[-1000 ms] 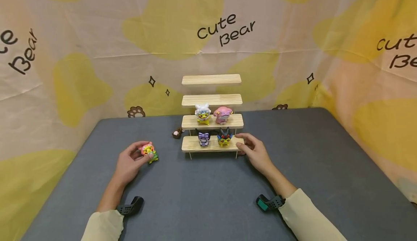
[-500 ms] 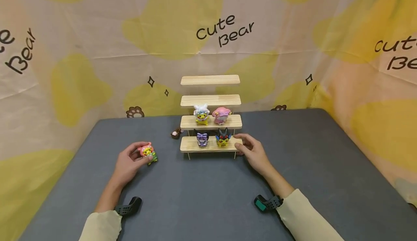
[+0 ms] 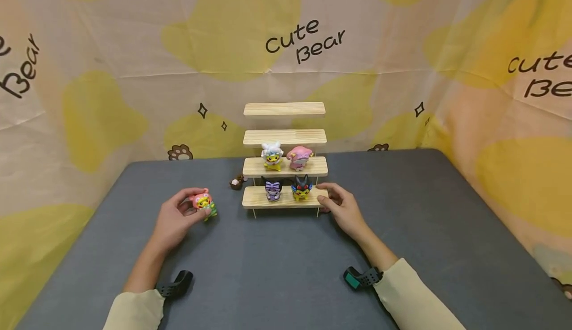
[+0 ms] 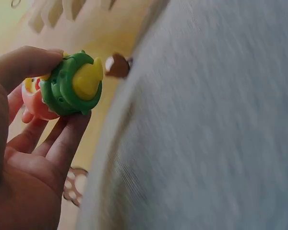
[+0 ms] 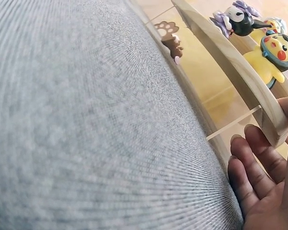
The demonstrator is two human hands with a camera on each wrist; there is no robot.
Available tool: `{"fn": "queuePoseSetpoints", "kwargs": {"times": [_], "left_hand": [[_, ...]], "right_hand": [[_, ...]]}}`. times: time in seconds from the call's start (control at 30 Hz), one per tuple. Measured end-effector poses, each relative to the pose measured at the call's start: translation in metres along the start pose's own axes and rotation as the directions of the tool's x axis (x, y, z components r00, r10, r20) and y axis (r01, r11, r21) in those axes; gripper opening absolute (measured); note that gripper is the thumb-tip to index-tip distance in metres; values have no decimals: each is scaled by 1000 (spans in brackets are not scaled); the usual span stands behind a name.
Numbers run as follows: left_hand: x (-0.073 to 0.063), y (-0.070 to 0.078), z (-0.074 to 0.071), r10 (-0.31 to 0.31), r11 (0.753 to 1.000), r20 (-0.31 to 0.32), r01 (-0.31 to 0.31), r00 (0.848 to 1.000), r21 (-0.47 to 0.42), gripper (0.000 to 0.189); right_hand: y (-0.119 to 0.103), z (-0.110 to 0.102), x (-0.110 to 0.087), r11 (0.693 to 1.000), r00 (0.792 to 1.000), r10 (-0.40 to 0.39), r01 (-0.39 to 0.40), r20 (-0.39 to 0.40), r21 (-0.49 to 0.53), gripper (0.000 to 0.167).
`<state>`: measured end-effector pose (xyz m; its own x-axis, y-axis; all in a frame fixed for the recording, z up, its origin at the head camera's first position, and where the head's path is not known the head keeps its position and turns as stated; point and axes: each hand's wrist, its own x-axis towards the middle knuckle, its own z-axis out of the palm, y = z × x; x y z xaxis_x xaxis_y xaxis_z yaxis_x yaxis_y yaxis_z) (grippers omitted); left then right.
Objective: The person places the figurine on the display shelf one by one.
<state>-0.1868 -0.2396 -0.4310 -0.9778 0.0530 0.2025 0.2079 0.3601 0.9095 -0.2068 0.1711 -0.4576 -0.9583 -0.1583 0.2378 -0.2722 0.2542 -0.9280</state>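
Note:
My left hand [image 3: 174, 218] pinches a small figurine [image 3: 203, 203] with a pink hood, yellow face and green body, raised a little over the table left of the stand. Its green and yellow underside shows in the left wrist view, between thumb and fingers. A wooden tiered display stand [image 3: 256, 198] has several light boards on thin clear legs. My right hand [image 3: 346, 211] grips the right end of its lowest board, some fingers underneath. On that board are a purple-bow figurine [image 3: 273, 191] and a black-eared yellow figurine [image 3: 301, 189].
The second board carries a white-hooded yellow figurine [image 3: 272, 157] and a pink figurine [image 3: 300, 158]. A small brown figurine [image 3: 237, 183] lies on the grey tabletop [image 3: 277, 265], just left of the stand. Behind hangs a yellow-patterned cloth [image 3: 214, 32].
The head view has shifted slightly, moving the scene left. My left hand has risen a little with the figurine and come slightly nearer the stand. My right hand keeps its grip on the board.

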Motion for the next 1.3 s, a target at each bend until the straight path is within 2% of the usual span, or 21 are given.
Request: {"fn": "queuePoseSetpoints", "kwargs": {"times": [0.23, 0.47, 0.77, 1.03, 1.3], "left_hand": [[9, 27, 7, -27, 998, -1, 27, 1000, 56, 51], [15, 47, 8, -25, 998, 1, 25, 1000, 50, 52], [23, 77, 11, 22, 999, 30, -23, 999, 43, 47], [36, 107, 18, 54, 997, 47, -56, 997, 45, 47], [48, 122, 26, 70, 995, 23, -72, 997, 66, 48]], "right_hand": [[0, 1, 0, 1000, 1000, -4, 4, 0, 2, 32], [-1, 2, 0, 1000, 1000, -9, 9, 4, 10, 32], [0, 1, 0, 1000, 1000, -13, 13, 3, 9, 32], [0, 0, 0, 1000, 1000, -11, 11, 2, 17, 33], [-2, 2, 0, 1000, 1000, 4, -4, 8, 23, 34]]}}
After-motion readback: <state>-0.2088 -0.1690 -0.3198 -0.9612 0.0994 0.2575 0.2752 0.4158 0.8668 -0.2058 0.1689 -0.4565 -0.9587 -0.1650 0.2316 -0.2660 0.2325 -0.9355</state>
